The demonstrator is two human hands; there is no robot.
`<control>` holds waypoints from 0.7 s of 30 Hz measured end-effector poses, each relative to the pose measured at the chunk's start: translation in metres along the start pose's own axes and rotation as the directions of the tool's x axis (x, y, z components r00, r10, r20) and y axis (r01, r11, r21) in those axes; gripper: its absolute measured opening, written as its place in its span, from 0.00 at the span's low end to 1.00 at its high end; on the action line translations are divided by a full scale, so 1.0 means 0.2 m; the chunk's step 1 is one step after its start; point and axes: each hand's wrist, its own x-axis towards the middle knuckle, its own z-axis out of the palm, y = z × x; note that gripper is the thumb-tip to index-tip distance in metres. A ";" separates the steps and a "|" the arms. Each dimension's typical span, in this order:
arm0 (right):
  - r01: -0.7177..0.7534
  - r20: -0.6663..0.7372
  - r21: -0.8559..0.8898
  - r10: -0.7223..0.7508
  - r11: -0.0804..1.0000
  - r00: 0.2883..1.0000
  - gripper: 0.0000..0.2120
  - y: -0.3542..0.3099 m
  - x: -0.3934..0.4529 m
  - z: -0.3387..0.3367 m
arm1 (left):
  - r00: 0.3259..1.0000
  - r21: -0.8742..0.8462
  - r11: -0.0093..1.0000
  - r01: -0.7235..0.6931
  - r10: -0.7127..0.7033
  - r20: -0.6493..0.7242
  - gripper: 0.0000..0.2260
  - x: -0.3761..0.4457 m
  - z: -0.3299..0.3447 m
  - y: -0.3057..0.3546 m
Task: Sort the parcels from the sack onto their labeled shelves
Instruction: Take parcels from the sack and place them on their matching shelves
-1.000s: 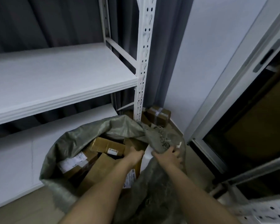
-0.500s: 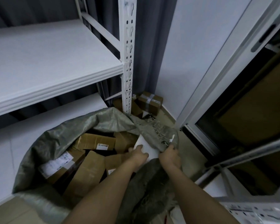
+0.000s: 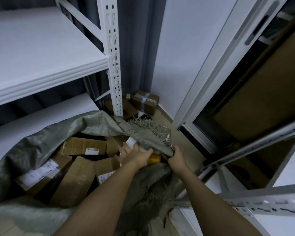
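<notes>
A grey woven sack (image 3: 41, 143) lies open on the floor, filled with several brown cardboard parcels (image 3: 84, 145) bearing white labels. My left hand (image 3: 134, 156) is inside the sack's mouth and grips a white parcel (image 3: 131, 142) that is half hidden under the sack's frayed rim. My right hand (image 3: 176, 155) grips that frayed rim and holds it up. White shelves (image 3: 46, 53) stand to the left, the upper board and the lower board (image 3: 46, 116) both bare.
A perforated white shelf post (image 3: 113, 62) rises just behind the sack. Two taped cardboard boxes (image 3: 146, 102) sit on the floor in the corner. A white sliding door frame (image 3: 209, 68) and a second metal rack (image 3: 255, 198) close off the right side.
The view has dipped and shifted right. My left hand has taken the white parcel at the sack's mouth, and my right hand has gathered the frayed rim.
</notes>
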 end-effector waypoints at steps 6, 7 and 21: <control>-0.028 0.093 0.050 0.024 0.998 0.995 0.29 0.05 0.01 -0.04 | 0.997 0.202 0.978 -0.043 0.030 0.066 0.58 -0.01 0.04 0.10; -0.032 0.092 0.072 0.025 0.997 0.995 0.29 0.05 0.01 -0.04 | 0.996 0.229 0.972 -0.056 0.040 0.075 0.59 -0.01 0.04 0.11; -0.150 -0.240 0.024 0.151 0.988 0.959 0.20 0.11 0.10 -0.04 | 0.980 -0.108 0.991 -0.082 0.099 0.170 0.41 0.15 -0.15 -0.12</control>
